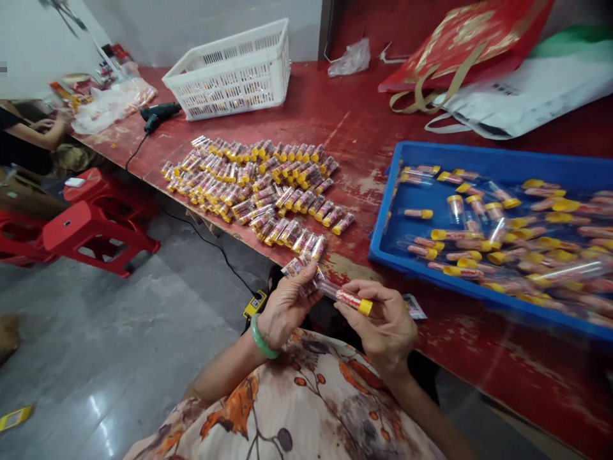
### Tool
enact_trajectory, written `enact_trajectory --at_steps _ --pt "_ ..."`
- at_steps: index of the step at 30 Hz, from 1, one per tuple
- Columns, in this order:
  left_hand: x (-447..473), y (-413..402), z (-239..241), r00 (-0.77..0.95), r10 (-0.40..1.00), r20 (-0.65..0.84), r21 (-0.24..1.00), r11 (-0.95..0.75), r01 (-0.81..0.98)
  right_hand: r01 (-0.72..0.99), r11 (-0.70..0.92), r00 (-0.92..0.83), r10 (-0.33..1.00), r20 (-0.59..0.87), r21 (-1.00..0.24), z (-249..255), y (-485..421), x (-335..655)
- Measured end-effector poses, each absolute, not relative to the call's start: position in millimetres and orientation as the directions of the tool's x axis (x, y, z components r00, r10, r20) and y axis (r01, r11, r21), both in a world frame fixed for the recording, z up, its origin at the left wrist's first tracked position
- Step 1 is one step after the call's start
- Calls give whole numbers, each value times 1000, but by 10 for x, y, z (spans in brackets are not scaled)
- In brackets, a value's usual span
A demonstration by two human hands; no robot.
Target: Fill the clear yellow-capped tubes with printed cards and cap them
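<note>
Between the fingers of my right hand [383,319] is a clear plastic tube [342,295] with a yellow cap and red-and-white contents. Its clear end points left, to the fingers of my left hand [287,303], which pinch a printed plastic sleeve [293,267]. Whether the tube's end is inside the sleeve or only against it, I cannot tell. Just beyond my left hand lie rows of wrapped tubes [287,233] with yellow caps. To the right, a blue tray [383,223] holds many loose tubes with yellow caps.
At the back stand a white plastic basket [230,70] and a heat gun [160,114] with a black cord. Red and white bags [522,96] lie at the back right. Left of the table are red stools [96,233] and another person's arm [41,134].
</note>
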State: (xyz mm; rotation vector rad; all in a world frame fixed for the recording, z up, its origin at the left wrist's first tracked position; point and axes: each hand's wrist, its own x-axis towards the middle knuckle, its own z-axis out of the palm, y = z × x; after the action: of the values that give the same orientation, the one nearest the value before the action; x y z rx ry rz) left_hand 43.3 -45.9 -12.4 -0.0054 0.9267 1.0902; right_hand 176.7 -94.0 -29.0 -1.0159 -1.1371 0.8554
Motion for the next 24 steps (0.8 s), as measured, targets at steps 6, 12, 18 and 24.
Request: enact_trajectory --at_steps 6,12,18,24 --pt "413 -454 -133 144 697 -702 379 538 -753 90 420 258 866 428 -903 -433 -945 1751" --pt "407 -452 -148 152 728 -669 363 499 -787 401 573 114 743 659 -715 -484 -948 1747" --pt "412 -487 -214 154 734 -661 412 527 -744 566 568 117 663 740 -598 -465 -910 1733" --pt "464 -570 -209 103 879 -465 593 396 -701 697 564 58 571 819 -442 -455 -893 1644"
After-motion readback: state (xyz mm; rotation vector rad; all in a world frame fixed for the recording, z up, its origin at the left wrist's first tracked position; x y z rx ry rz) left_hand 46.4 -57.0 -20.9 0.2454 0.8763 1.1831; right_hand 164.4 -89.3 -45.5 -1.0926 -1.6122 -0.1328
